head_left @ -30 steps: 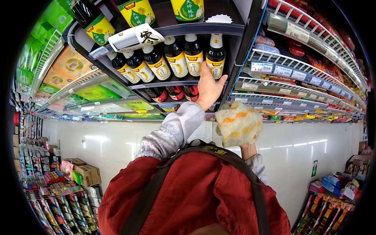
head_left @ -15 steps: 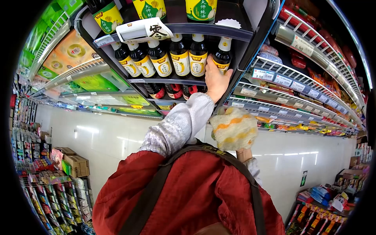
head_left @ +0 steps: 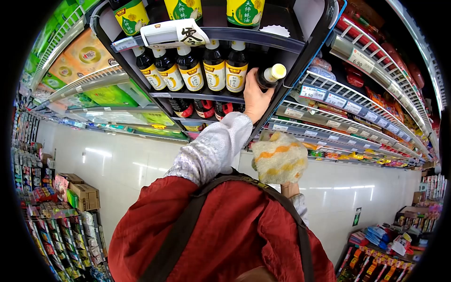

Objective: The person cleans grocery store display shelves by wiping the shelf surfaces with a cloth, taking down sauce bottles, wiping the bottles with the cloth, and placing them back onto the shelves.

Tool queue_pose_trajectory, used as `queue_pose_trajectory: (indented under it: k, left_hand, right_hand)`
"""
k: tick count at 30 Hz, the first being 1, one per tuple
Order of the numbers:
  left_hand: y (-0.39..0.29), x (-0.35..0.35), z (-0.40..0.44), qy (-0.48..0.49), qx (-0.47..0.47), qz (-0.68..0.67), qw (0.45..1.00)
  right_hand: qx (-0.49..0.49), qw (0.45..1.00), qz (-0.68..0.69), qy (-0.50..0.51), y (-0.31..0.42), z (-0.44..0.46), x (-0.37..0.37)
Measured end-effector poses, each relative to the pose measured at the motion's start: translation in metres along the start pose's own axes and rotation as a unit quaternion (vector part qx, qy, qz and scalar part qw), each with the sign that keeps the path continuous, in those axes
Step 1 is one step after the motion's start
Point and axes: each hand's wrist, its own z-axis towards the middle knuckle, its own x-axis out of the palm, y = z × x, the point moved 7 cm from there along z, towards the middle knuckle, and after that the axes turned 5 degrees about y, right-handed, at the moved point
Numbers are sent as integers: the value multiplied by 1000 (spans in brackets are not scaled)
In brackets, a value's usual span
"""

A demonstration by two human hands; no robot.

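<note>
My left hand is closed around a dark sauce bottle at the right end of the middle shelf. The bottle leans out towards me and to the right, its pale yellow cap facing up. Left of it stands a row of similar dark bottles with white and yellow labels, upright and side by side. Lower right, my right hand holds up a cream fluffy cloth with orange and yellow wavy stripes. The cloth covers most of its fingers.
Bottles with yellow and green labels stand on the shelf above, over a white price sign. Red-labelled bottles sit below. Wire racks of packets flank the right, tissue packs the left. Cardboard boxes stand on the floor.
The bottle in my left hand has tipped from nearly upright towards me, its cap swinging out and down to the right. The cloth in my right hand has barely moved.
</note>
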Motion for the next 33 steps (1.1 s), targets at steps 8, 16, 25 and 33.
queue_pose_trajectory:
  k: [8,16,25,33]
  left_hand:
    - [-44,-29,0,40,112,9,993]
    - [-104,-51,-33,139,224,28,964]
    - [-78,-45,-73,397,75,19,915]
    - [-60,-30,-124,555,-402,-532,497]
  right_hand:
    - [-88,989,-116,39,40,3,48]
    - [-211,894,-394,41,43,28,121]
    - [-153,875,-460,12,54,97,102]
    - [-199,804,-555,-80,48,91,133]
